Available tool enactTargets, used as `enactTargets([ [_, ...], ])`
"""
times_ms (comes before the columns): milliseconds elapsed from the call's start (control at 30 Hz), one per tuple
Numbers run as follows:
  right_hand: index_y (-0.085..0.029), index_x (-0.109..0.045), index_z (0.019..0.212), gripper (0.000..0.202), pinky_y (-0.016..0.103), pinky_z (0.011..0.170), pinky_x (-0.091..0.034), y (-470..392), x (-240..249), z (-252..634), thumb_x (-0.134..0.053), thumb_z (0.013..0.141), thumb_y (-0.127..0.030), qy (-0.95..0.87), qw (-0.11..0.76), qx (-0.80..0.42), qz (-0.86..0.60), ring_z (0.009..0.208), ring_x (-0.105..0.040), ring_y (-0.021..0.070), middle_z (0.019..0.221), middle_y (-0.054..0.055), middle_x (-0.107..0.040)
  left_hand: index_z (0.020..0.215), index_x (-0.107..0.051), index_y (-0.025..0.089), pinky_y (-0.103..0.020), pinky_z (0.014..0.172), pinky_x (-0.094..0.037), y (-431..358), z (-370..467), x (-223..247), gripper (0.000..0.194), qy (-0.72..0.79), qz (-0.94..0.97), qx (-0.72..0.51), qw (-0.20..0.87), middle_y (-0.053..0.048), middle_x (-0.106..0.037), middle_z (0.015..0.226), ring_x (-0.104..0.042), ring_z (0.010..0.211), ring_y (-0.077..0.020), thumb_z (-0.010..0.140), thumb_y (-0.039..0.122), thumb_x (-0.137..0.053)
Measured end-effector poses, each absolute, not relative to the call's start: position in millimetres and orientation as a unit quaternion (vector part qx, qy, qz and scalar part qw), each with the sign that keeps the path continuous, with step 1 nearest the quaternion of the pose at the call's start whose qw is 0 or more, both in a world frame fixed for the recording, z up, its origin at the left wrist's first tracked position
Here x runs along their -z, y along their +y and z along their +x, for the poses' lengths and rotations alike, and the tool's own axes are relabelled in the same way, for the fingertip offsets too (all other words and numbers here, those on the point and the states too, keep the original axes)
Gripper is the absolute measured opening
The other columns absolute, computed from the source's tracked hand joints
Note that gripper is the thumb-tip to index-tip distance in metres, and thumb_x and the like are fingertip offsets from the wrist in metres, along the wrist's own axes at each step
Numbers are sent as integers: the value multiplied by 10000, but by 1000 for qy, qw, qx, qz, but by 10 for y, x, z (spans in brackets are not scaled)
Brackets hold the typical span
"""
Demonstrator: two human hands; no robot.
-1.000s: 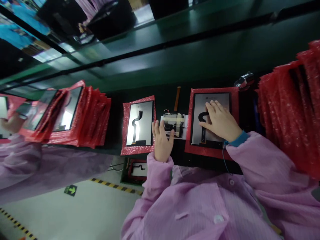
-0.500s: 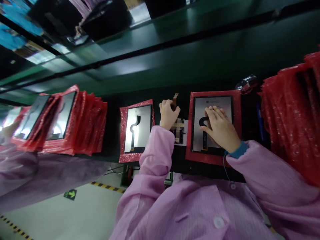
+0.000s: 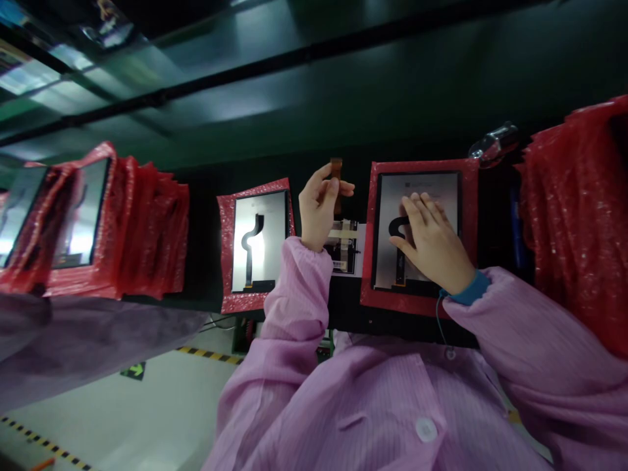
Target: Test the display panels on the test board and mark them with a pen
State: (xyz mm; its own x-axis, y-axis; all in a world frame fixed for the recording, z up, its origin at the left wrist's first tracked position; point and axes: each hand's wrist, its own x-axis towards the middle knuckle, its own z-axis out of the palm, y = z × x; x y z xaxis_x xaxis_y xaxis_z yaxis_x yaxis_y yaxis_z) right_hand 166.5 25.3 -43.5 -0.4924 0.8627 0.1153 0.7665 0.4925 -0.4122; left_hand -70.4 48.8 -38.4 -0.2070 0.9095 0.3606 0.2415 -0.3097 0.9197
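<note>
Left hand (image 3: pixel 318 206): closing narrowly, thumb and fingertips pinching a brown strip, the other fingers curling loosely.
Brown strip (image 3: pixel 336 169): sticking up out of that pinch, between the two screens and near the far end of the taped part.
Right hand (image 3: pixel 434 245): lying flat on the right screen, thumb spreading wide from the fingers, gripping nothing that I can see.
Blue band (image 3: pixel 471 289): circling the right wrist, a thin cord hanging from it.
Right screen (image 3: pixel 417 186): resting under that palm on a red sheet (image 3: pixel 369 265), its black ribbon (image 3: pixel 396 226) curving out beside the thumb.
Taped part (image 3: pixel 346 252): sitting on white backing between the screens, the left forearm partly covering it.
Left screen (image 3: pixel 269 252): lying on red wrap (image 3: pixel 226 261), shining with a bright reflection beside a bent black ribbon (image 3: pixel 248 261).
Red packets: standing in a bunch at far left (image 3: pixel 152 235), screens leaning against them, and in a tall pile at far right (image 3: pixel 579 216).
Clear object (image 3: pixel 495 144): lying past the right screen's far corner.
Counter (image 3: pixel 203 229): carrying all this, dark-topped.
Neighbour's sleeve (image 3: pixel 98 340): reaching across at left, above a floor (image 3: pixel 147 418) showing striped tape (image 3: pixel 210 354).
</note>
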Motion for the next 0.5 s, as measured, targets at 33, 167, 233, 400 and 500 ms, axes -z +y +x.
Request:
enactTargets([
  [33,-20,-382,1532,737,589,1262,-284,248,433,1663,-667,926,-325,-851,156,-152,-479,1520,-321,400,1580,263,-392,1121,-659,236,-311,810,-592,469,-695,366,332,507,561,-589,286,-12,-765,893,-748,811,-148,976,528,-594],
  [167,-20,-387,1522,720,604,1256,-283,240,434,1655,-656,923,-317,-851,169,-143,-475,1506,-345,402,1560,263,-418,896,-668,212,-292,790,-596,417,-648,293,363,506,554,-600,277,-15,-757,861,-746,809,-138,979,551,-568],
  [233,-23,-396,1513,727,615,1252,-282,236,437,1647,-656,921,-355,-851,180,-145,-472,1498,-350,411,1546,264,-431,855,-660,207,-275,736,-590,406,-631,273,380,507,548,-606,274,-8,-745,804,-733,746,-126,977,556,-567],
  [400,-90,-464,1454,652,597,1207,-361,201,400,1630,-655,902,-381,-822,242,-229,-461,1420,-417,384,1430,197,-542,995,-696,215,-249,646,-569,376,-619,250,319,489,551,-601,309,0,-748,781,-720,675,-116,961,523,-621],
  [500,-186,-469,1432,627,566,1153,-434,167,358,1629,-676,869,-367,-774,294,-339,-446,1322,-505,322,1371,142,-570,913,-693,199,-247,682,-570,338,-621,230,311,492,565,-579,322,-7,-737,755,-715,689,-114,967,498,-624],
])
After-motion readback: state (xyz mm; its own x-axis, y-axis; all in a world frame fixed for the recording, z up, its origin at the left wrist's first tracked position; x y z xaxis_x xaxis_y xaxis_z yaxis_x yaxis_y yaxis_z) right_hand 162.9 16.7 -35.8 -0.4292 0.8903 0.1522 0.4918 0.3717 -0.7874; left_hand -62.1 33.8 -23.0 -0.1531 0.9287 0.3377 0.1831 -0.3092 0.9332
